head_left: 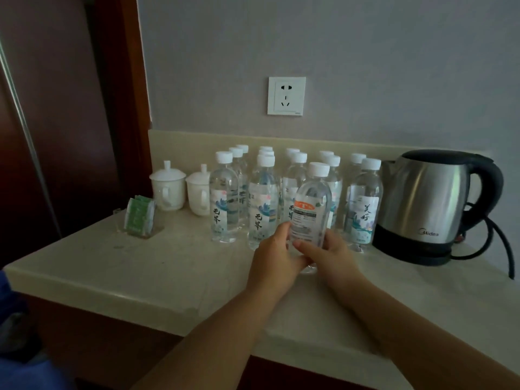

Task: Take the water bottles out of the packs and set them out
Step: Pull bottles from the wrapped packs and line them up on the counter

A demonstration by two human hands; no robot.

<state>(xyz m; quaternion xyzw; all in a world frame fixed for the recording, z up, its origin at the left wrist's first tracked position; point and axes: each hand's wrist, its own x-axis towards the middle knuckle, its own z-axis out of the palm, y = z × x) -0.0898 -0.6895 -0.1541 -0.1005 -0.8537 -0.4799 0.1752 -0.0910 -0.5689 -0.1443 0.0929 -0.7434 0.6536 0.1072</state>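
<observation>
at the far left of the pale stone counter (pixel 112 266), a clear holder (pixel 139 219) carries green sachets; their print is too small to read. next come two white lidded cups (pixel 168 188), side by side near the back edge. right of the cups the standing bottles (pixel 295 177) form short rows running back toward the wall, all upright with white caps on top. the front-left bottle (pixel 224 204) and the second front bottle (pixel 263 212) each show black brush characters, 无界, over a blue-green landscape.

higher up, a white wall socket (pixel 286 96) sits on the grey wall.

the held bottle (pixel 311 206) is in front of the rows, close to the counter's middle. its long axis is vertical, cap up and base down at the counter surface. whether it rests there is hidden by the hands. its label faces the camera with an orange band and fine black print that cannot be read.

the left hand (pixel 277 256) wraps its fingers round the lower left side. the right hand (pixel 330 256) grasps the lower right, thumb laid across the front.

the front-right bottle (pixel 364 209) reads 美好. beside it stands a steel kettle (pixel 427 204) marked midea, with a black cord (pixel 502 246) trailing right.
</observation>
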